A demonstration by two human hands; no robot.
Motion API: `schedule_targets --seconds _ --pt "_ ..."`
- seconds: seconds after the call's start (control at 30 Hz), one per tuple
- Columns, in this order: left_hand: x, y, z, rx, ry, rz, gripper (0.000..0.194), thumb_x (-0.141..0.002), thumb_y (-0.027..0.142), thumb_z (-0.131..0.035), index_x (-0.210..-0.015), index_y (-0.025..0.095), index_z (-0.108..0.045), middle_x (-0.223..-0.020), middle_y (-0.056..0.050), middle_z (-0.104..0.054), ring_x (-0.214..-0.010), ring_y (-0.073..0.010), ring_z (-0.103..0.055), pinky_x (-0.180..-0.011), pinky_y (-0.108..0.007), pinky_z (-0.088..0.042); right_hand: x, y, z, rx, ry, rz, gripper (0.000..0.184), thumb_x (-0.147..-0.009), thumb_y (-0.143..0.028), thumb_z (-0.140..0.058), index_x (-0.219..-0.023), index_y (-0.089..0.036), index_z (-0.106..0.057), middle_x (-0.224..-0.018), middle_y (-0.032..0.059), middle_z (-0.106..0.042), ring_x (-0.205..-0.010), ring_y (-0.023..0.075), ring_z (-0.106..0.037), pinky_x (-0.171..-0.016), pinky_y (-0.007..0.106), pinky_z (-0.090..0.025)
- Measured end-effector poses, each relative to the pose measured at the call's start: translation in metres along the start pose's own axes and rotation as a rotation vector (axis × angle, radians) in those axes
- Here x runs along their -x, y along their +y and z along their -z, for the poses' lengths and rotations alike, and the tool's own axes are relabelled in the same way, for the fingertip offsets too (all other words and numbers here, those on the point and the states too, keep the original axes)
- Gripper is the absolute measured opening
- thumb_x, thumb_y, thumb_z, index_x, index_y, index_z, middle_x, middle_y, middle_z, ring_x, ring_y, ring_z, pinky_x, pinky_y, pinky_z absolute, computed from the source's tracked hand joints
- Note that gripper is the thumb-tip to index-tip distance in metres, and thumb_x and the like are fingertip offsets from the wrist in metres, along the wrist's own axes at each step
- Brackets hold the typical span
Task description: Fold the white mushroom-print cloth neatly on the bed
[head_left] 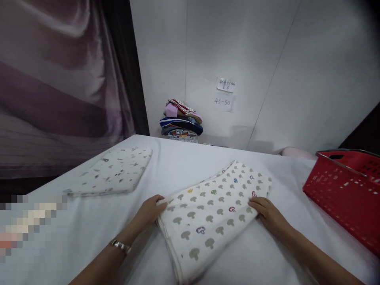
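A folded white cloth (218,204) printed with grey mushrooms and a few coloured ones lies at a slant on the white-covered table. My left hand (152,209) grips its left edge, with the fingers closed at the corner; a silver watch or bracelet (120,246) is on that wrist. On the opposite side, my right hand (268,213) holds the right edge, fingertips on top of the fabric and the thumb mostly hidden. Another folded white cloth (115,170) with small dark motifs rests flat at the table's left.
A red plastic basket (347,198) with a metal handle stands at the right. Behind the table (178,166), a stack of folded fabrics (182,120) sits against the wall. Paper notes (224,97) hang there. A purplish curtain (59,79) hangs at the left.
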State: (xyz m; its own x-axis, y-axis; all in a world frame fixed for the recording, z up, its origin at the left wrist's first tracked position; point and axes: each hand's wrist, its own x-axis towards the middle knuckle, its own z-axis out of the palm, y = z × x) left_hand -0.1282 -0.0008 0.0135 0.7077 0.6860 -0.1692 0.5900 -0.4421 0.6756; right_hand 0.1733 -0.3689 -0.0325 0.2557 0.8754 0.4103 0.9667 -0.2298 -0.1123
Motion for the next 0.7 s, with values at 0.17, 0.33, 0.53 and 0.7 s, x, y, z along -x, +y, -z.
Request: schedule_targets --seconds 0.17,0.33,0.53,0.7 --pt "0.006 0.004 0.003 -0.089 0.035 -0.067 0.030 -0.076 0.033 -0.044 -0.097 0.018 -0.060 -0.095 -0.005 -0.066 -0.088 -0.0212 -0.060 -0.073 -0.027 -0.042 -0.015 -0.006 0.017 -0.147 -0.194 -0.122 0.052 -0.068 -0.006 -0.043 -0.111 -0.027 -0.062 -0.121 0.0048 -0.058 -0.110 0.0250 -0.054 -0.092 0.044 -0.045" --pt "0.011 0.013 -0.001 -0.383 0.064 -0.103 0.027 -0.080 0.030 -0.043 -0.097 0.019 -0.060 -0.101 -0.008 -0.061 -0.095 -0.0233 -0.055 -0.071 -0.030 -0.040 -0.069 -0.011 0.029 -0.288 -0.189 -0.366 0.044 -0.070 -0.010 -0.039 -0.104 -0.023 -0.064 -0.113 0.0037 -0.063 -0.105 0.0227 -0.058 -0.089 0.039 -0.048" --pt "-0.001 0.030 -0.013 -0.510 0.106 -0.348 0.022 -0.084 0.025 -0.042 -0.090 0.018 -0.061 -0.094 -0.008 -0.058 -0.090 -0.0215 -0.052 -0.079 -0.033 -0.036 -0.144 -0.007 -0.012 -0.125 -0.218 -0.255 0.039 -0.077 -0.012 -0.040 -0.108 -0.019 -0.062 -0.115 0.0067 -0.062 -0.105 0.0211 -0.058 -0.091 0.037 -0.045" --pt "-0.005 0.028 -0.026 -0.506 0.113 -0.356 0.019 -0.085 0.025 -0.042 -0.088 0.018 -0.059 -0.091 -0.007 -0.056 -0.084 -0.0204 -0.051 -0.076 -0.033 -0.037 -0.179 0.011 -0.042 -0.061 -0.284 -0.158 0.042 -0.072 -0.009 -0.047 -0.111 -0.015 -0.061 -0.119 0.0106 -0.059 -0.111 0.0252 -0.052 -0.095 0.039 -0.040"
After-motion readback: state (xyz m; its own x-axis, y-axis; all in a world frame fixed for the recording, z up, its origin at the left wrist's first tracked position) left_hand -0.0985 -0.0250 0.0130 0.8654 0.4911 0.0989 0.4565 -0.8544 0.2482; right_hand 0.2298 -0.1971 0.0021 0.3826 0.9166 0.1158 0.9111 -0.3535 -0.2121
